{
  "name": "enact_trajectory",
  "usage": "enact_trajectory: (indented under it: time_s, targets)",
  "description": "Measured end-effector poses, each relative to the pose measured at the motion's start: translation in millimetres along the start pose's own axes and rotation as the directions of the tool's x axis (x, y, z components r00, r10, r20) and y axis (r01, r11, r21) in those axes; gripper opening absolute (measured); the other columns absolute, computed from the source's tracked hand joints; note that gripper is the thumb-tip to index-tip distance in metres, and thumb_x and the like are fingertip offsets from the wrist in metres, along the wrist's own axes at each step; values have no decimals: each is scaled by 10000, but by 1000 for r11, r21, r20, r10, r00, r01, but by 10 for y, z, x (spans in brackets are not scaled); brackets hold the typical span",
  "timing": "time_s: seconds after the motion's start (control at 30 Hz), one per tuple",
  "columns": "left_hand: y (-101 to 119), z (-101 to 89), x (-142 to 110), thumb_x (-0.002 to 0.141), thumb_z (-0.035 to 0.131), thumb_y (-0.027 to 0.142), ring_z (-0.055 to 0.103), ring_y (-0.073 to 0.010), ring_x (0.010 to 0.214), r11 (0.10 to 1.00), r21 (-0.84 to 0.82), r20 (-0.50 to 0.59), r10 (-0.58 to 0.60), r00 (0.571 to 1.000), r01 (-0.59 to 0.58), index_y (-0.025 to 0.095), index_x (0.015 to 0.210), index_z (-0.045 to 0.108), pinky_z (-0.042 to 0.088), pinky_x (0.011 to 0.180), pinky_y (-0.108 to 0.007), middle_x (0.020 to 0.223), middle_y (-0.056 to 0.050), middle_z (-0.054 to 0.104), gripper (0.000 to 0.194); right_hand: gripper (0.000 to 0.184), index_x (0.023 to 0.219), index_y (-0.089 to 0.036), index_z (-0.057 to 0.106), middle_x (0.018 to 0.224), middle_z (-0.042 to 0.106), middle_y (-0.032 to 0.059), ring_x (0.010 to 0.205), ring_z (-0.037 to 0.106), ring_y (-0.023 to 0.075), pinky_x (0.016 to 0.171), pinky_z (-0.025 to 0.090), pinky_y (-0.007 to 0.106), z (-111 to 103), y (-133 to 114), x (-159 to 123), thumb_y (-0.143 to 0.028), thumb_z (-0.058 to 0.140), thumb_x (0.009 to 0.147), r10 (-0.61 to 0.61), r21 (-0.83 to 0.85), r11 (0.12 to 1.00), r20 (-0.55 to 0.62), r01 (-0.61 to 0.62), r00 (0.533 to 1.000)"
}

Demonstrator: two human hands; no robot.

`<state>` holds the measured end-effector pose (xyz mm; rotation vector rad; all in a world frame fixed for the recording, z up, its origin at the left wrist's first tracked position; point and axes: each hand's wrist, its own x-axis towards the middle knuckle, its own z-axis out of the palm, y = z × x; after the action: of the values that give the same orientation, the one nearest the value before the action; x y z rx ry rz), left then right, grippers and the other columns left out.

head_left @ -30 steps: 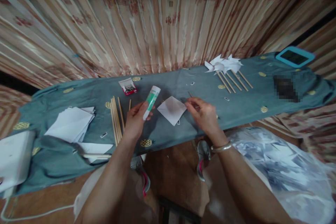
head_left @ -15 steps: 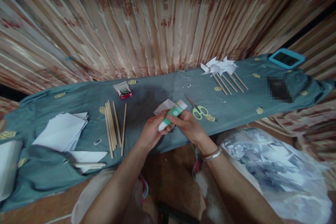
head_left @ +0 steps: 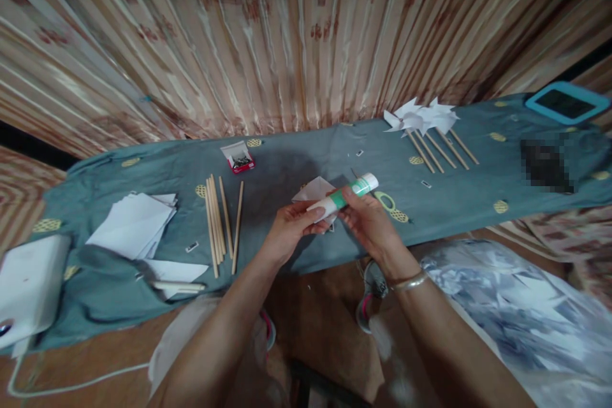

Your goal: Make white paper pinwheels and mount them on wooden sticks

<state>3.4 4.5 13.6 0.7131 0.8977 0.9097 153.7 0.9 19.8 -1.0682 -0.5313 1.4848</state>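
A green and white glue stick (head_left: 342, 197) is held tilted above the table by both of my hands. My left hand (head_left: 294, 226) grips its lower white end. Around its green body are the fingers of my right hand (head_left: 370, 220). Under the glue stick lies a creased white paper square (head_left: 313, 190), partly covered by my hands. Just beyond my right hand rest scissors with pale green handles (head_left: 385, 200); most of them is hidden.
To the left lie wooden sticks (head_left: 217, 223) and a stack of white paper (head_left: 131, 223). An open red box (head_left: 240, 160) of small metal pieces stands behind. Paper pinwheels (head_left: 423, 118) lie at the back right. A plastic bag of paper (head_left: 521, 306) sits beside the table's right front.
My right hand left the scissors on the table and came over to grip the glue stick beside my left hand. The glue stick has since tipped flatter and its upper end moved right.
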Motion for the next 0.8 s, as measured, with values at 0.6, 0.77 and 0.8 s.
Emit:
enact_trajectory:
  time_s: [0.6,0.77,0.8]
  targets:
    - [-20,-652,246,821,574,136,565,-236,1045,63,960,176,617,767,-271,203,1217,638,474,966,-414,1097,-91,562,406,153,799,-191,646,722,741,-13,641,702,102,589,591,158,-108,-65,129,-209,783,735,151,335,931,0,-142,988]
    - [-55,-682,281,843,556,148,549,-251,1121,47,962,182,624,760,-269,184,1284,569,453,1012,-442,1186,-115,567,443,131,727,-179,634,677,731,-5,620,693,103,639,606,175,-149,-89,182,-70,700,699,148,318,941,-79,-115,986]
    - [-51,-685,282,843,557,151,553,-253,1124,54,961,181,616,767,-270,178,1268,577,456,1011,-439,1188,-118,575,427,141,711,-180,631,672,730,-3,613,690,103,640,607,178,-158,-92,191,-55,693,684,148,305,945,-86,-115,985]
